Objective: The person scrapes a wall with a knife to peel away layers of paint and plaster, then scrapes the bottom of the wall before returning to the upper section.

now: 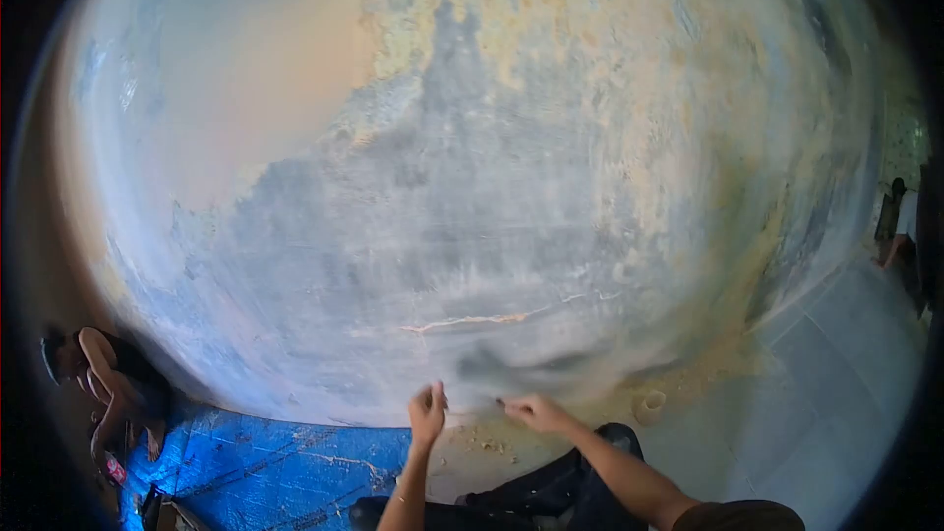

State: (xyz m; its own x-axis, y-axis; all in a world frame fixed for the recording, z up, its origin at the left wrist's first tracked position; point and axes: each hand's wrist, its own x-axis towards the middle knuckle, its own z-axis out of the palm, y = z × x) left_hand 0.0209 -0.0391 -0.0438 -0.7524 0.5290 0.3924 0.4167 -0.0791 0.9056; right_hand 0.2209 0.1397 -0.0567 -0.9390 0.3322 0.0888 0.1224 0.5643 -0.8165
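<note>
My left hand (428,415) is raised close to the lower part of the patchy wall (472,187), with its fingers curled in. Whatever it may hold is hidden. To its right, my right hand (536,413) pinches a small dark-tipped object (501,401) whose kind is too small and blurred to name. It points left, toward my other hand. Above both hands, a long crack (472,320) with a pale orange edge runs across the grey area of the wall. A blurred dark shadow lies on the wall over my right hand.
A blue tarp (265,462) covers the floor at left, where another person (113,383) crouches. Crumbled debris (492,447) lies at the wall's foot. A small pale cup (649,407) stands on the grey floor (787,413) at right. Another person (903,226) is at the far right.
</note>
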